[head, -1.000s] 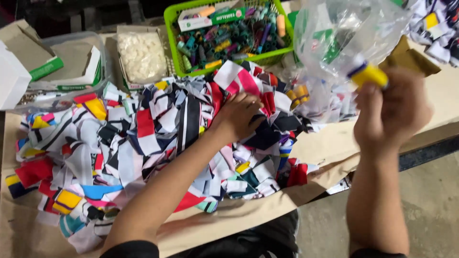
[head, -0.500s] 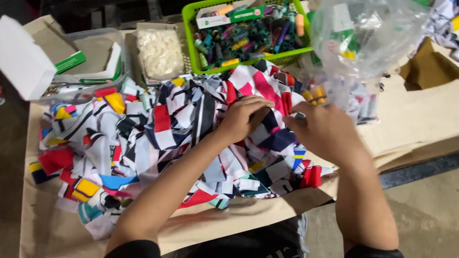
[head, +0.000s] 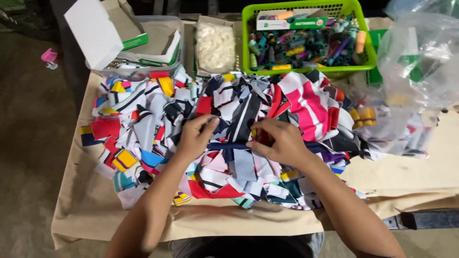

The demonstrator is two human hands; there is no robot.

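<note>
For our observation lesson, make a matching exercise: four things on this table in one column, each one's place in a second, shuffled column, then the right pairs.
Things:
1. Green plastic basket of thread spools
2. Clear plastic bag
3. Pile of multicoloured fabric strips
4. Small box of white pieces

Places:
A. Under both hands
B. Far edge, left of the basket
C. Right side of the table
D. Far edge, centre-right

Pairs: 1-D, 2-C, 3-A, 4-B

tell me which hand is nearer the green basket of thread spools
Right. The right hand lies on the fabric scraps below the green basket; the left hand sits farther toward the left.
</note>
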